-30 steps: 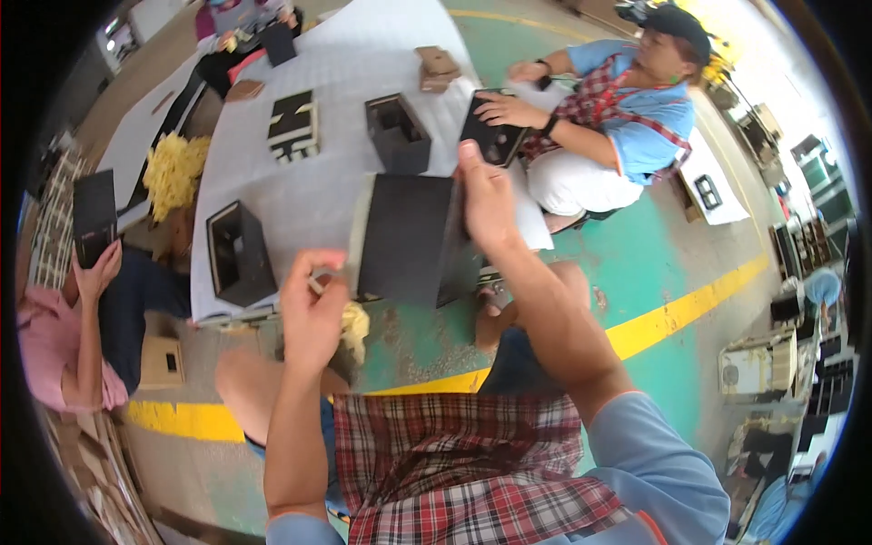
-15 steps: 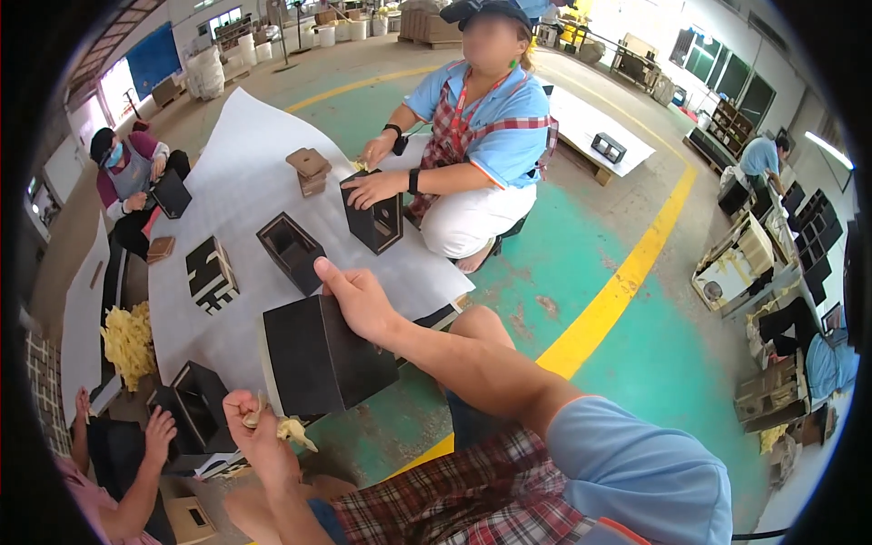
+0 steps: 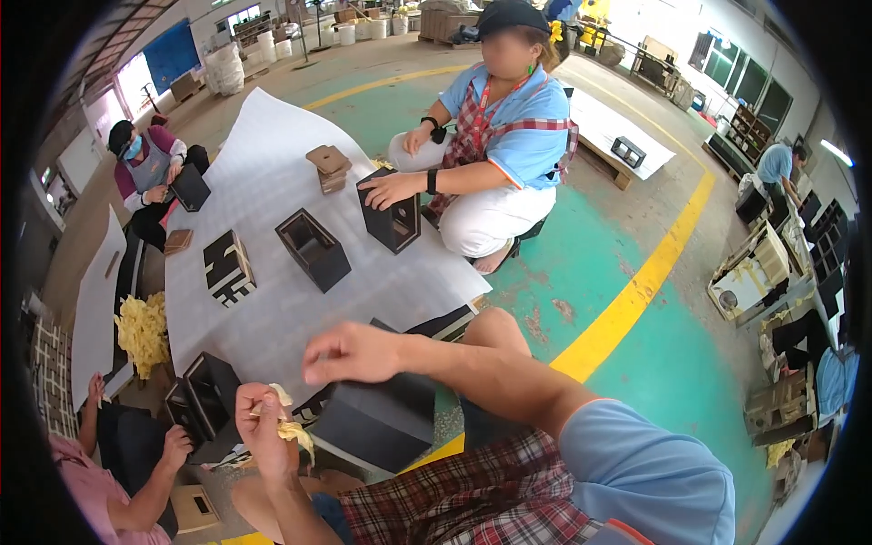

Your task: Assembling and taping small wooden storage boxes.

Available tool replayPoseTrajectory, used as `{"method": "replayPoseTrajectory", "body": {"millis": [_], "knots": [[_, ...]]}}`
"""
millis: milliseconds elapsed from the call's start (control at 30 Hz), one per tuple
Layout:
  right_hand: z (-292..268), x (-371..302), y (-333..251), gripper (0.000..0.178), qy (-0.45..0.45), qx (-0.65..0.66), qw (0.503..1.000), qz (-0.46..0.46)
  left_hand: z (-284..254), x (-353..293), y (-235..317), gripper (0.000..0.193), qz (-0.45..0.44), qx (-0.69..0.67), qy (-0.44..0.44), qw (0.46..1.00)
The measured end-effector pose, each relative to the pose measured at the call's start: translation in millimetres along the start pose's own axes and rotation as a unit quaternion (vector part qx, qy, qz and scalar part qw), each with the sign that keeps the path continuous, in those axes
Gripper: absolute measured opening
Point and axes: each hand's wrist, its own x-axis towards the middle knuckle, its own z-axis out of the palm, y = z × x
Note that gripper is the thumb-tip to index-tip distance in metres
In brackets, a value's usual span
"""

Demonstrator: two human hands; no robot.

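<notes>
Black box (image 3: 386, 422), plain-sided, is seen tilted near the close edge of a white-covered counter (image 3: 282, 331), in front of the wearer's knees; how it is supported cannot be told. Its upper part is partly hidden by the right hand (image 3: 352, 352) and forearm, which are stretched across it. The fingers of that hand are loosely bent and slightly apart, a little blurred; whether the box is touched by them cannot be told. In the left hand (image 3: 260, 427), raised just to the left of the box, a crumpled pale yellow cloth (image 3: 296, 434) is pinched between thumb and curled fingers, its loose ends hanging down.

Near the middle of the counter, a hollow black case (image 3: 329, 266) is set, with a black-and-cream block (image 3: 222, 265) to its left and a stack of brown boards (image 3: 328, 170) beyond. To the right, an upright dark box (image 3: 377, 221) is touched on top by the hand of a blue-shirted co-worker (image 3: 504, 113). At the left, a heap of yellow material (image 3: 143, 331) is seen behind open black containers (image 3: 215, 386), which are placed near a pink-sleeved person (image 3: 109, 495).
</notes>
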Motion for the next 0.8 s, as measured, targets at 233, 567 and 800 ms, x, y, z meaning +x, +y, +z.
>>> {"method": "replayPoseTrajectory", "body": {"millis": [233, 567, 800], "knots": [[22, -4, 4, 0.031, -0.107, -0.024, 0.994, 0.009, 13, -3, 9, 0.011, -0.045, 0.064, -0.001, 0.997], [26, -3, -11, 0.035, -0.106, 0.001, 0.991, 0.077, 9, -3, 8, 0.011, -0.076, 0.022, -0.007, 0.997], [28, -1, -11, 0.04, -0.12, -0.013, 0.988, 0.101, 1, -2, 5, 0.008, -0.076, -0.034, -0.028, 0.996]]}}
